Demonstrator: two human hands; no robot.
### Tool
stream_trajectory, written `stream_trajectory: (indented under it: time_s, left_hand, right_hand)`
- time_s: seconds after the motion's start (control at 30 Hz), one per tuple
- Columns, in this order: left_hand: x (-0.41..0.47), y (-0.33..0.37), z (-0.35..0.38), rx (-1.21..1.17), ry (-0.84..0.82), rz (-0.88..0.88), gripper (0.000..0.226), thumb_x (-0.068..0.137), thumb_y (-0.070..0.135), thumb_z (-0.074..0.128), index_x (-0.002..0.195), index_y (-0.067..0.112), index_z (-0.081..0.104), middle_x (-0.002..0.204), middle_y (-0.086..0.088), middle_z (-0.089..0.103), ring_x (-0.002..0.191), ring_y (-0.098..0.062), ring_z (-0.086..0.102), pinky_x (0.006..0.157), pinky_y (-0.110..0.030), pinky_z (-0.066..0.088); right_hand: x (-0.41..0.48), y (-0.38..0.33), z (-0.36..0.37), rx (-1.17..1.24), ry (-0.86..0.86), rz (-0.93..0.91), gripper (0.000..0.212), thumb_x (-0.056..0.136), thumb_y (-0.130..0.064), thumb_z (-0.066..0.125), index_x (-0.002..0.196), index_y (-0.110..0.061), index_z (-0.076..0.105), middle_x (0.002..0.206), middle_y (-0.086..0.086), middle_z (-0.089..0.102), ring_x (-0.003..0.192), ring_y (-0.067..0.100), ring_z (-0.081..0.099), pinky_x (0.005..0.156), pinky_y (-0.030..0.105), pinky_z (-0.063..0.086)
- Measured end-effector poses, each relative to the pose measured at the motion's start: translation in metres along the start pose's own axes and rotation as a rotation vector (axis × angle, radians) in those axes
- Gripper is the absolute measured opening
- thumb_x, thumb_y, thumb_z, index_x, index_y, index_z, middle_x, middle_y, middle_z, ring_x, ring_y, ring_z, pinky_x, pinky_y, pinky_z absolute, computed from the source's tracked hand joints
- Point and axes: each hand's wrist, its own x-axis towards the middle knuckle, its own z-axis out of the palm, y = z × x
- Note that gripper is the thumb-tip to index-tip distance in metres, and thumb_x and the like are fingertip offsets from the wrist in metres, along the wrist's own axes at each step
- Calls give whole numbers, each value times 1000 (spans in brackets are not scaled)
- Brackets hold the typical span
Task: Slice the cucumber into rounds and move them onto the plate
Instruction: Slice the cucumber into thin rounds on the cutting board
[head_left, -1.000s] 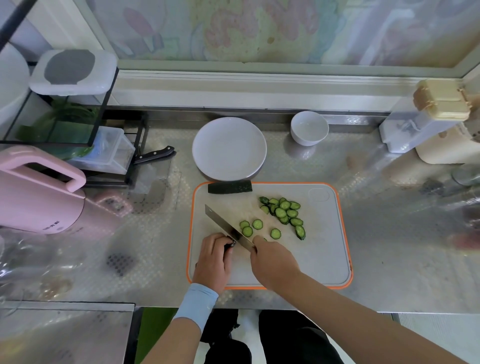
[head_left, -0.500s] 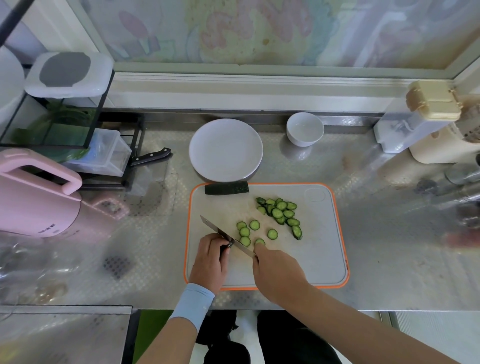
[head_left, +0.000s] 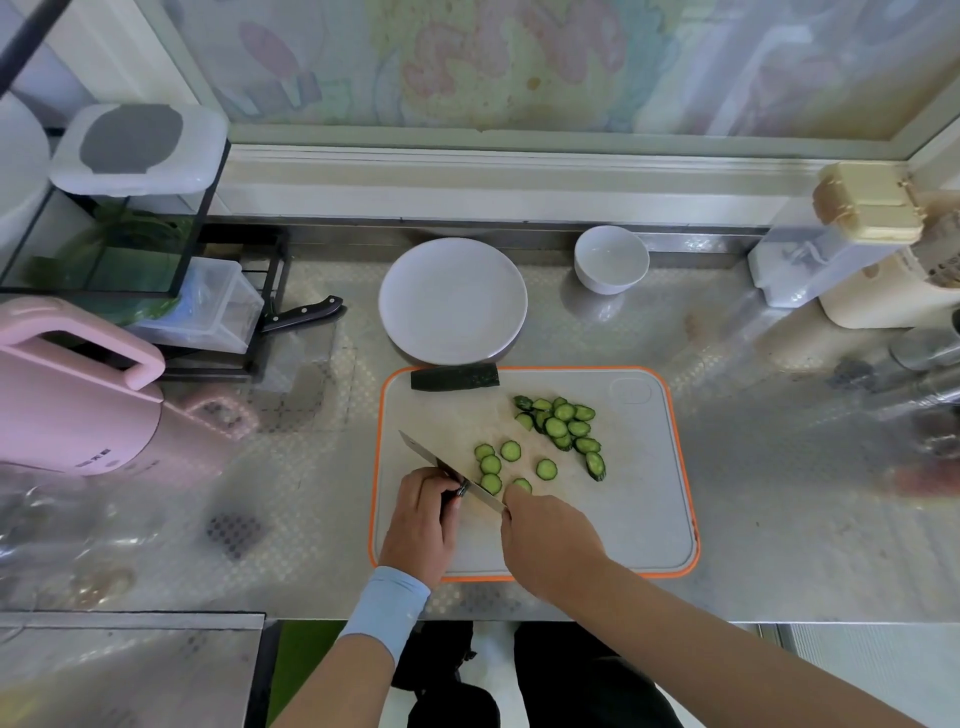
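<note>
On the orange-rimmed cutting board (head_left: 644, 509), my left hand (head_left: 423, 525) pins a short cucumber stub whose dark end shows at its fingertips. My right hand (head_left: 550, 535) grips the knife (head_left: 447, 467), its blade angled to the upper left against that stub. Several cucumber rounds (head_left: 498, 462) lie just right of the blade, and a pile of slices (head_left: 563, 426) lies further back. An uncut cucumber piece (head_left: 454, 377) rests on the board's far edge. The white plate (head_left: 452, 301) behind the board holds nothing.
A white bowl (head_left: 611, 258) stands right of the plate. A black-handled knife (head_left: 304, 313) lies by a black rack (head_left: 260, 332) at the left, in front of a pink jug (head_left: 72, 395). Beige containers (head_left: 872, 249) crowd the right. The counter's front edge is close below the board.
The knife blade has come down and drawn nearer to my left hand; another round lies by the blade. My view has shifted slightly.
</note>
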Motion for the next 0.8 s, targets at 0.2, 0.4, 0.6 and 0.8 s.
stream_trajectory:
  time_s: [0.2,0.4,0.6,0.8]
  left_hand:
    - [-2,-2,-1,15,-25,-50,15,90,23,51,100,14,59,106,2,55,100,-16,53,89,-10,36]
    - [-9,2,2,48,-13,-52,17,91,22,50,101,13,60,110,3,51,103,-17,51,89,-21,44]
    - [-8,4,2,38,7,-60,16,91,21,46,103,15,55,109,4,45,99,-19,50,87,-25,45]
    - [-7,2,3,23,15,-48,16,91,22,45,106,17,51,111,4,44,99,-19,50,90,-25,43]
  right_hand:
    - [18,-4,8,34,-39,16,8,99,-19,38,92,-22,36,77,1,49,69,25,49,50,29,29]
    - [18,-1,9,56,-10,-7,11,101,-23,35,91,-21,36,65,-6,39,66,23,46,46,27,23]
    - [7,1,4,72,25,-22,16,103,-27,32,89,-20,35,64,-3,43,56,20,40,46,30,24]
    - [-4,4,-2,31,43,-43,15,103,-28,30,92,-20,37,69,0,51,60,23,49,55,33,38]
